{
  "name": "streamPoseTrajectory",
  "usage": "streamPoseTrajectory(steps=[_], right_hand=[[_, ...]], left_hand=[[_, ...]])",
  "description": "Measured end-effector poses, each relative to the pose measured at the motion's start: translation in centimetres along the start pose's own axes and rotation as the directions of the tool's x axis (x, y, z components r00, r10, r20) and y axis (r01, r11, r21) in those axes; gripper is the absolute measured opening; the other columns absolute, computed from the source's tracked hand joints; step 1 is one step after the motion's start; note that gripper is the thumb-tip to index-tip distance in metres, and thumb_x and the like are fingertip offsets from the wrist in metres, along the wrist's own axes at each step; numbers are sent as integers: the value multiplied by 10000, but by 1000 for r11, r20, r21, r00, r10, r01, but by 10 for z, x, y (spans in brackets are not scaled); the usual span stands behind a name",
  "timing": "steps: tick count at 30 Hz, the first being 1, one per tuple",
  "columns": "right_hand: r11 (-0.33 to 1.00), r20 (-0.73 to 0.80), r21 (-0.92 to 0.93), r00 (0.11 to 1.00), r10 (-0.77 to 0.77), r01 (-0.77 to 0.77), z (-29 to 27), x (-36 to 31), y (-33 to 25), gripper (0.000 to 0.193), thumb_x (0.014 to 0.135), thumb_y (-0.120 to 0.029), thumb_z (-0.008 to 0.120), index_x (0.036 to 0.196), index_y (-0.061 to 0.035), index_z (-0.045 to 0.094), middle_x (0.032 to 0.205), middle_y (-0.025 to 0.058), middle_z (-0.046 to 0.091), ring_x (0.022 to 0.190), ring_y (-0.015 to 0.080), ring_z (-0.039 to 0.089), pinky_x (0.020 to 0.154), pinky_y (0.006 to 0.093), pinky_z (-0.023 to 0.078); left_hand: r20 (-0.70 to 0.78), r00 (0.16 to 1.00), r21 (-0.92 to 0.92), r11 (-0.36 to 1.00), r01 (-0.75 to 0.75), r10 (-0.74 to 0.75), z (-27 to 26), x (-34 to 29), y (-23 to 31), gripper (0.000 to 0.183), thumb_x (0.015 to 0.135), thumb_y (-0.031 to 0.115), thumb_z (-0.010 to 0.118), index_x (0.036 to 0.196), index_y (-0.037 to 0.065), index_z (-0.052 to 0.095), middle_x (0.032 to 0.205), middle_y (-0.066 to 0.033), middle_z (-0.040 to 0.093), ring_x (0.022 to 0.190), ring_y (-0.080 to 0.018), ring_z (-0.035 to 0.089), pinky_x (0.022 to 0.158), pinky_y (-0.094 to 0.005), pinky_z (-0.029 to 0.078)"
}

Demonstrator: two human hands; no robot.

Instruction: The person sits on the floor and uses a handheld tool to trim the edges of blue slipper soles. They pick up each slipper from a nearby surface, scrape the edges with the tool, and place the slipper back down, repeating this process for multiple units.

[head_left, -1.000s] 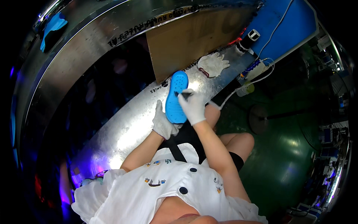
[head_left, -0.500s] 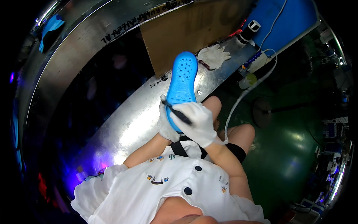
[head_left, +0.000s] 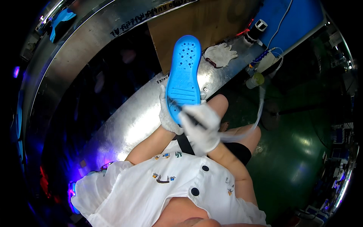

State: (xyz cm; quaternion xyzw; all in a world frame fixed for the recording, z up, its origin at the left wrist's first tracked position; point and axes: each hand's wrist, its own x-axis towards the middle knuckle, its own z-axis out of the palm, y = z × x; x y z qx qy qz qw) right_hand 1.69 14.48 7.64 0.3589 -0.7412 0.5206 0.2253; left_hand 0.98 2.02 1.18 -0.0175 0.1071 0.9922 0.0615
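Observation:
A bright blue shoe sole stands out in front of me, its toe end with small holes pointing away. My left hand, in a whitish work glove, is closed around the sole's left edge at the heel end. My right hand, also gloved and blurred by motion, grips a slim black pen-shaped tool. The tool's tip lies over the heel part of the sole; whether it touches is unclear. A pale hose runs from near my right hand out to the right.
Beneath the sole is a curved metal bench. On it lie a spare white glove and a black-and-white cylinder. Brown cardboard stands behind, a blue panel at the far right. A yellow-green round object sits beside the bench edge.
The sole has shifted a little away from me and shows more of its heel grooves. My right hand has drawn slightly back with the tool, and the hose has swung to the right.

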Motion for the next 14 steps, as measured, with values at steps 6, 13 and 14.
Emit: streamPoseTrajectory(steps=[6,13,14], right_hand=[[933,-130,65,924,359,-353,-4,5,7,147,815,-26,726,954,-32,678,846,87,685,734,203,671,695,310,535],[668,27,498,780,626,-553,13,-4,-8,132,839,-31,726,948,-26,653,869,79,694,746,144,677,661,295,547],[671,28,496,783,622,-551,14,-3,-8,132,839,-31,726,948,-26,653,869,79,694,746,144,677,661,295,547]], left_hand=[[-35,998,24,998,-53,54,0,4,10,990,852,809,442,1460,35,343,1198,-326,545,985,-419,617,843,-511,578],[200,980,6,1000,22,-23,-2,4,28,1005,855,808,435,1496,42,327,1323,-283,529,1070,-403,631,841,-504,585],[153,988,131,991,-15,-5,1,6,31,1013,846,813,444,1507,55,320,1337,-263,525,1110,-376,616,826,-480,594]])
